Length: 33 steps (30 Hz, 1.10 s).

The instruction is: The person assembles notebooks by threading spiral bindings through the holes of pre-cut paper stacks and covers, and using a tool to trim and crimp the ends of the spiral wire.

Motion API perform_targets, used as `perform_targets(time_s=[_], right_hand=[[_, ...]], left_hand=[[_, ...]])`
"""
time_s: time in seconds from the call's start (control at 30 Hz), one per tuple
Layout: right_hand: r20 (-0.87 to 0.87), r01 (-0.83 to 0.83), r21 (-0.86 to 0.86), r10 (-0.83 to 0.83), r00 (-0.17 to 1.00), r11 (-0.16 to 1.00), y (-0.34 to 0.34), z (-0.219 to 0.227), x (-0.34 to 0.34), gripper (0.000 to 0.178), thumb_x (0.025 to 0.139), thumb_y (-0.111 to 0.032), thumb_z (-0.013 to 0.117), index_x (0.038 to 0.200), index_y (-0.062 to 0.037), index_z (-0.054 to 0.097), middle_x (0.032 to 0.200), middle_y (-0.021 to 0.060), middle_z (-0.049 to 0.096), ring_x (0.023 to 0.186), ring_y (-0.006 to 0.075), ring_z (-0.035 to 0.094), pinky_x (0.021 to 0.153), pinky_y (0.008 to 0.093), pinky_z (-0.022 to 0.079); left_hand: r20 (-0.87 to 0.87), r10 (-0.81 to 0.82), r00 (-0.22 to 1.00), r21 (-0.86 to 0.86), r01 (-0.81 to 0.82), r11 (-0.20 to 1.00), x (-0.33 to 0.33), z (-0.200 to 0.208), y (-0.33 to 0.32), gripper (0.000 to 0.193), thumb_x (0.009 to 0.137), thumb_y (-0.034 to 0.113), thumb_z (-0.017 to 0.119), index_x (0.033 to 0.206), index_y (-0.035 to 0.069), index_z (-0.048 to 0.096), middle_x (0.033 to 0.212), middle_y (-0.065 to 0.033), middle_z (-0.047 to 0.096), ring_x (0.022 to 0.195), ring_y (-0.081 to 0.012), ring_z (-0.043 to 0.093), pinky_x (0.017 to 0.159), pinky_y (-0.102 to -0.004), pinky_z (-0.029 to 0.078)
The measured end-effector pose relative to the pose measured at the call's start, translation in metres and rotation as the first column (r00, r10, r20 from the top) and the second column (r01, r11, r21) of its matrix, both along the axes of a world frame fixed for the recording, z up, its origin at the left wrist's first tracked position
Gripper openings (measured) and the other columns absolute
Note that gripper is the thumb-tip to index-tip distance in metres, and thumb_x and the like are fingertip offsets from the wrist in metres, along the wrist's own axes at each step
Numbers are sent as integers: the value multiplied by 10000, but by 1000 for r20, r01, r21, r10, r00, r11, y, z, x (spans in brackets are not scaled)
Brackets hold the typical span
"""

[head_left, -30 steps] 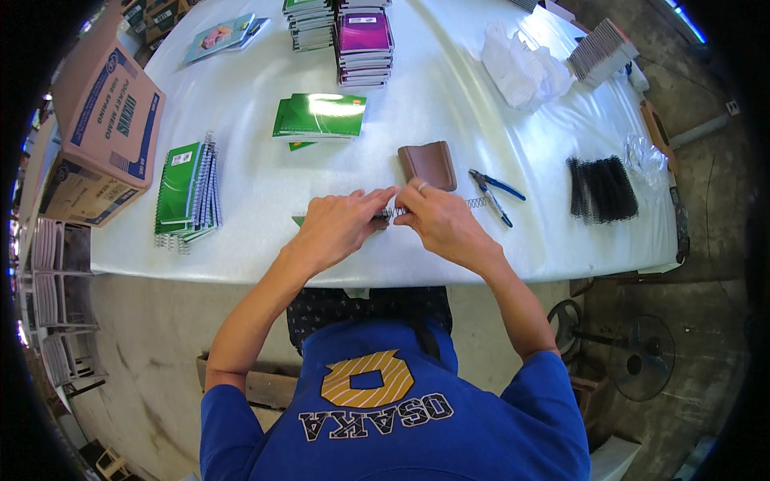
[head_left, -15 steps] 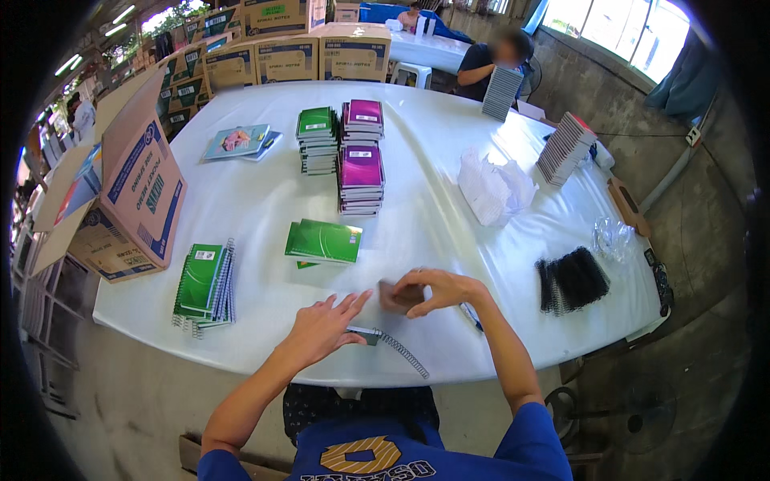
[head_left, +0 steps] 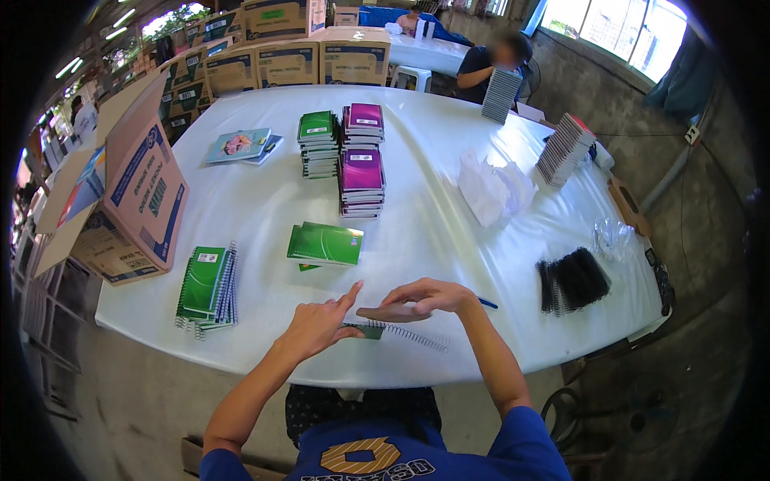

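Item: green notebook (head_left: 370, 330), lying on the table by my left hand (head_left: 315, 325); my fingers are spread, thumb at the notebook, though whether it pinches I cannot tell
Wire coil (head_left: 417, 339): blurred, trailing right from the notebook
Brown block (head_left: 393, 314): pinched between thumb and fingers of my right hand (head_left: 429, 295), tilted just beyond the notebook
Blue-handled tool (head_left: 488, 303): right of the notebook, part hidden by my right hand
Green covers (head_left: 325, 243): beyond the notebook
Coiled notebooks (head_left: 202, 280): to its left
Purple stacks (head_left: 362, 172): farther beyond
Black coils (head_left: 571, 280): well right
Carton (head_left: 136, 192): far left, flaps open, something blue showing inside
White table (head_left: 449, 264): near edge close below the notebook, cloth stretching between it and the black coils
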State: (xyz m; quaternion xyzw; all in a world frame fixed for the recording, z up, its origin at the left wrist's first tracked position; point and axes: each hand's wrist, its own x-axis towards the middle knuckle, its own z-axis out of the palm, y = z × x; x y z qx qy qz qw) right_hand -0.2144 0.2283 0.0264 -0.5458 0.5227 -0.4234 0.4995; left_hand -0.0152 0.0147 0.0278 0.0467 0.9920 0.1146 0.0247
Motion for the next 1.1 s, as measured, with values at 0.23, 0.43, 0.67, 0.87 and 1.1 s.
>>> perform_targets(time_s=[0.23, 0.43, 0.67, 0.87, 1.1], right_hand=[[-110, 11, 106, 0, 994, 994, -9, 3, 0, 735, 812, -546, 688, 1346, -54, 566, 1280, 97, 602, 1143, 225, 560, 978, 362, 424], [-339, 62, 164, -3, 941, 984, -19, 6, 7, 774, 809, -560, 688, 1357, -31, 553, 1318, 113, 583, 1134, 228, 564, 988, 375, 420], [-99, 66, 74, -58, 993, 995, -19, -10, 6, 709, 841, -543, 658, 1343, -50, 575, 1301, 102, 586, 1152, 227, 557, 1013, 358, 402], [-154, 81, 92, -66, 986, 992, -22, -7, 8, 716, 842, -569, 626, 1340, -57, 577, 1249, 90, 608, 1124, 215, 559, 990, 367, 407], [-445, 369, 42, -313, 839, 929, -15, -11, -6, 589, 820, -485, 728, 1257, -96, 655, 1199, 152, 651, 1103, 255, 605, 985, 375, 437]], left_hand=[[9, -19, 1000, 38, 19, 999, -6, 2, -5, 988, 810, 645, 610, 1554, 186, 148, 927, -164, 665, 773, -349, 669, 618, -454, 524], [-16, 16, 1000, 29, -16, 999, -5, 5, -5, 940, 790, 647, 627, 1539, 239, 232, 1003, -139, 673, 842, -334, 675, 659, -445, 530], [-89, 100, 991, 184, -82, 980, 1, -3, -15, 925, 755, 511, 743, 1521, 284, 278, 1295, -122, 605, 1002, -350, 654, 791, -446, 539], [-80, 265, 961, 567, -175, 805, 4, -27, -17, 1056, 700, 315, 844, 1544, 238, 214, 1418, -125, 523, 1150, -351, 607, 931, -414, 509], [-51, 224, 973, 830, -83, 552, 10, -40, -14, 698, 789, 137, 792, 1420, 118, 493, 1279, -86, 650, 1202, -172, 596, 1001, -314, 467]])
